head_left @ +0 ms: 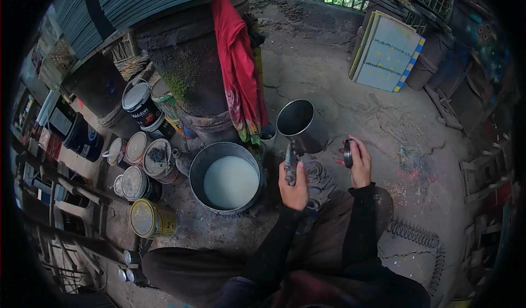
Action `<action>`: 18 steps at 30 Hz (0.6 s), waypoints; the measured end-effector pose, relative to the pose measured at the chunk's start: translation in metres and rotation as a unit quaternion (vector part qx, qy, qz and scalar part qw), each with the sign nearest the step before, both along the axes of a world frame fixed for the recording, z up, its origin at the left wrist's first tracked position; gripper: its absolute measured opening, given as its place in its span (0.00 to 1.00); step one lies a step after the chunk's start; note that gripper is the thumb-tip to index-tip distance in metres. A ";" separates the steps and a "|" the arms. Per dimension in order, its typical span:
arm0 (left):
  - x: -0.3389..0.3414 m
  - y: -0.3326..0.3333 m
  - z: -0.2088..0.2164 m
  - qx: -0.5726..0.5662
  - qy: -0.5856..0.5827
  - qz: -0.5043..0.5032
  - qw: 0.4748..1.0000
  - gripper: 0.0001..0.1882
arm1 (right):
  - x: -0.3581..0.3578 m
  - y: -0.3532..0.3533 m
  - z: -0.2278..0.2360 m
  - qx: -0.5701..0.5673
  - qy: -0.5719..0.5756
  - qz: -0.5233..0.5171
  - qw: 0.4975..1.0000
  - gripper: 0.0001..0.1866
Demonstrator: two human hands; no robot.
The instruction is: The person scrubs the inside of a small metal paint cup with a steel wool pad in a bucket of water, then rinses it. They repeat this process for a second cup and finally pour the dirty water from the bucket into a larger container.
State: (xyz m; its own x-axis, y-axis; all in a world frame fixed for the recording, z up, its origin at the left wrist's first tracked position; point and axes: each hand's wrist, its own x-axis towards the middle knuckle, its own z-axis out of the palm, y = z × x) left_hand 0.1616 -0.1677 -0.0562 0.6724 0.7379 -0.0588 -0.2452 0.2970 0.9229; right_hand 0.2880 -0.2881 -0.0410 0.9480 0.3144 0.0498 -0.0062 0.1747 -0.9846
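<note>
My left hand [296, 190] is closed around a metal spray gun [290, 168], held in front of my lap. Just beyond the gun is an open silver metal cup [313, 135], its mouth tilted up; it appears joined to the gun. A dark round screw lid [348, 153] is gripped on edge in the fingers of my right hand [360, 165], a short way right of the cup. Left of my left hand, a grey metal basin [196, 190] stands on the ground with milky white liquid [231, 182] in it.
Several paint cans [159, 157] and a yellow can [150, 219] stand left of the basin. A red cloth [235, 56] hangs from a large dark pot [181, 67]. Coiled hose [416, 231] lies at the right, with more coils by my knee. Painted boards [386, 53] lean at the back.
</note>
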 end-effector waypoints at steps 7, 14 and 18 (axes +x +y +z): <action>-0.015 0.006 0.014 0.176 0.098 -0.023 0.979 0.30 | 0.014 -0.001 -0.015 -0.133 -0.116 -0.009 0.984 0.25; -0.116 0.049 0.000 0.184 0.092 0.028 0.978 0.29 | -0.001 0.005 0.120 -0.155 -0.131 0.157 0.967 0.26; -0.177 0.074 0.023 0.065 0.074 0.132 0.986 0.28 | 0.007 -0.008 0.140 0.082 -0.233 0.289 0.925 0.36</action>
State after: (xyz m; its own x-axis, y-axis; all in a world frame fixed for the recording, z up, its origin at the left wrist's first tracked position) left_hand -0.0155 -0.0940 -0.0335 0.4475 0.8936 -0.0361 -0.1577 0.1186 0.9803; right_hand 0.2952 -0.2956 0.0985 0.4876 0.7142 0.5021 0.2731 0.4215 -0.8647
